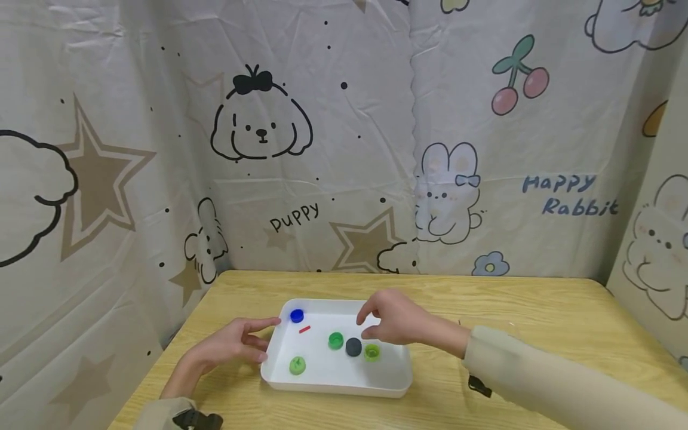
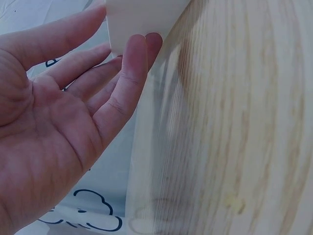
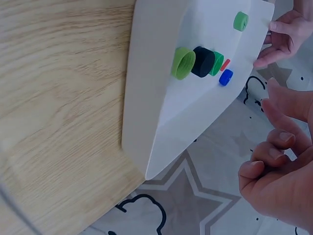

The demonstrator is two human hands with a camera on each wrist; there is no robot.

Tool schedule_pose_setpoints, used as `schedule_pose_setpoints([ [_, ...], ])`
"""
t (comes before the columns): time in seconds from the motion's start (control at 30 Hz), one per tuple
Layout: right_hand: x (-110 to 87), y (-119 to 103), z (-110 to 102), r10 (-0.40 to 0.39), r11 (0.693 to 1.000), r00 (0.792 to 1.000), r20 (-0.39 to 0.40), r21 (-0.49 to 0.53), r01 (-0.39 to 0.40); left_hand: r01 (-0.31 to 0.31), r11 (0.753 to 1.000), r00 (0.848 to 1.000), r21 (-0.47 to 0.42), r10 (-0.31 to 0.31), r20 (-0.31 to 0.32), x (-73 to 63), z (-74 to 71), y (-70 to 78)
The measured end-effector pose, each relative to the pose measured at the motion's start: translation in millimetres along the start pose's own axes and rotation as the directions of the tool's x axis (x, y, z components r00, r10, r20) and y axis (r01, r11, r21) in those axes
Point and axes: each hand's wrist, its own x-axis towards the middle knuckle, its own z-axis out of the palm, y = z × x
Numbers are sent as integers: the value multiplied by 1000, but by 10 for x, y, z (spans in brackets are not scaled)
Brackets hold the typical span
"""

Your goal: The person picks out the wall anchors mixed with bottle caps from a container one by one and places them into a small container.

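Note:
A shallow white tray [image 1: 322,377] sits on the table. My left hand [image 1: 231,343] rests its fingertips against the tray's left end, fingers spread; the left wrist view shows them on the outer wall. Over the tray's right half hovers my right hand [image 1: 395,318], thumb and index finger apart with nothing between them, other fingers curled. Below it are a yellow-green cap [image 1: 372,352], a dark cap [image 1: 353,347] and a green cap [image 1: 335,341]. A blue cap [image 1: 297,316] and a small red strip [image 1: 304,329] lie at the back left, a light green cap [image 1: 297,365] at the front left.
The tray stands on a wood-grain table [image 1: 446,292]. Faint edges of something clear show beside the right forearm, partly hidden by the sleeve [image 1: 516,364]. Printed cloth [image 1: 344,149] hangs behind the table and at both sides.

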Motion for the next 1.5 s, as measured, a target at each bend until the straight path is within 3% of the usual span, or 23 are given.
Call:
schedule_pose_setpoints([
  [0.33, 354, -77, 219, -56, 998, 997, 53, -10, 57, 7, 1000, 1000, -15, -7, -3, -7, 3, -3],
  [0.5, 507, -107, 317, -49, 999, 996, 74, 3, 49, 4, 1000, 1000, -6, -4, -2, -5, 2, 5],
  [0.73, 746, -156, 457, 20, 1000, 995, 98, 1, -20, 3, 1000, 1000, -8, -3, 4, -8, -2, 14],
  [1.07, 1018, -158, 625, 57, 998, 989, 134, -5, -57, 7, 1000, 1000, -22, -7, 4, -7, 0, 0],
  [1.5, 1205, -191, 835, 172, 984, 974, 146, -68, -163, -6, 1000, 1000, -16, 6, 15, -7, -8, -7],
])
